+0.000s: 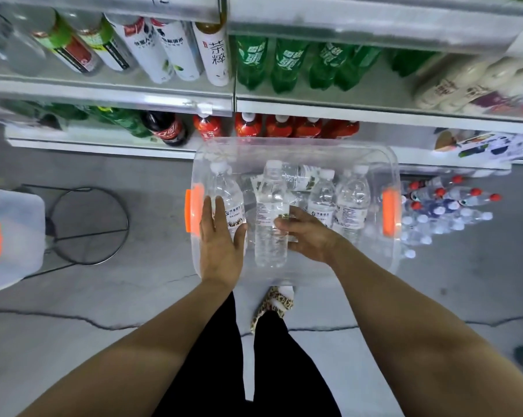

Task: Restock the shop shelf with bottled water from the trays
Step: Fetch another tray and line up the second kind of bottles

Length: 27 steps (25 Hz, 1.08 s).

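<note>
Gripping a water bottle [270, 206] in the clear tray [388, 159], the right hand [308, 236] curled round it; the left hand [221, 240] lay flat, fingers [219, 210] straight.

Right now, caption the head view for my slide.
Right hand grips a water bottle in the clear bin; left hand lies open beside a second bottle.

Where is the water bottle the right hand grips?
In the head view, centre frame: the water bottle is upright inside the clear tub, between the left hand and the right hand gripping it.
</note>
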Motion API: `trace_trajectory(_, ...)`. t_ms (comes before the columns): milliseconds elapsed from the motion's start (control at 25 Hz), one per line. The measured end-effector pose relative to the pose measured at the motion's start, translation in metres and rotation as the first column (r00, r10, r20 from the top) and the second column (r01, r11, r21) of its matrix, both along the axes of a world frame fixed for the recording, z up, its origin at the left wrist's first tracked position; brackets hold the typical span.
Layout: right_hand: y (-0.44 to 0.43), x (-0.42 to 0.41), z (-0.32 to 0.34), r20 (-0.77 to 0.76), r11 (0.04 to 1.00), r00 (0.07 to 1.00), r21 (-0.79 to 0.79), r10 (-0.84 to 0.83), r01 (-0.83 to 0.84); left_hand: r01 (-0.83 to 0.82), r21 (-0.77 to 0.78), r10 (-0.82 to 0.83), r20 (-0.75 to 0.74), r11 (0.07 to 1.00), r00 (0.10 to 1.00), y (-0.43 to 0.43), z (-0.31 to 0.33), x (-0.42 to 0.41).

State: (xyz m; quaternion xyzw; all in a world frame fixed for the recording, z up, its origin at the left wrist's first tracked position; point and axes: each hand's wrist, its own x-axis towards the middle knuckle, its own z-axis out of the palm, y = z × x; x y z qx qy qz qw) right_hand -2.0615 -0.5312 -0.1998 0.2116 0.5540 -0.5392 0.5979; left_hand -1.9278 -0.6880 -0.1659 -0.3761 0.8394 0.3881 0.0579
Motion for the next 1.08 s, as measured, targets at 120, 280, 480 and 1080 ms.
trace_trajectory(120, 0.020, -0.008, 0.016, 0.068, 0.982, 0.987, -0.106, -0.149, 0.155, 0.022, 0.042, -0.024, 0.039, 0.999, 0.999, 0.002, -0.001, 0.000)
trace_trajectory(280, 0.037, -0.008, 0.023, 0.136, 0.954, 0.967, -0.182, -0.217, 0.240, 0.008, 0.122, -0.019, 0.089, 0.992, 0.996, 0.002, -0.010, -0.007)
trace_trajectory(480, 0.043, -0.003, 0.015, -0.015, 0.998, 0.998, -0.028, -0.062, 0.062, 0.077, 0.113, -0.099, 0.204, 0.991, 0.974, 0.011, -0.017, -0.026)
trace_trajectory(1080, 0.074, -0.001, 0.006, -0.129, 0.973, 0.982, -0.203, -0.139, 0.111, -0.210, 0.229, 0.102, 0.408, 0.951, 0.907, 0.034, -0.040, -0.061)
